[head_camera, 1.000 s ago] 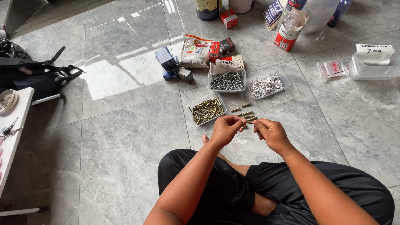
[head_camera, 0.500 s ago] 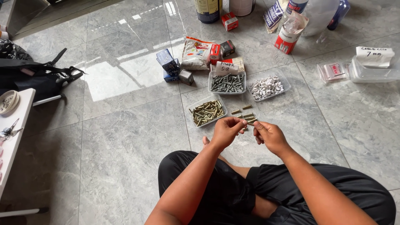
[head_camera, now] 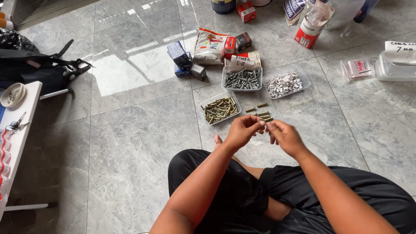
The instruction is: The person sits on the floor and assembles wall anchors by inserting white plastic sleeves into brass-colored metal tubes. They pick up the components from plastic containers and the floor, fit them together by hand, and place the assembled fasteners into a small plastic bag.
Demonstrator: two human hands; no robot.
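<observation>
Brass pieces lie just beyond both hands, left hand and right hand pinched fingertip to fingertip on something too small to tell; steady, aligned fingers seem best.

Three trays are set on the floor: screws nearest, bolts behind, clips rightmost.

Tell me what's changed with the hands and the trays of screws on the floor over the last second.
Little changed. The left hand and right hand have drawn slightly closer, fingertips nearly meeting over the loose brass pieces; what they pinch is too small to tell. The tray of brass pieces, tray of grey screws and tray of white clips stayed put.
</observation>
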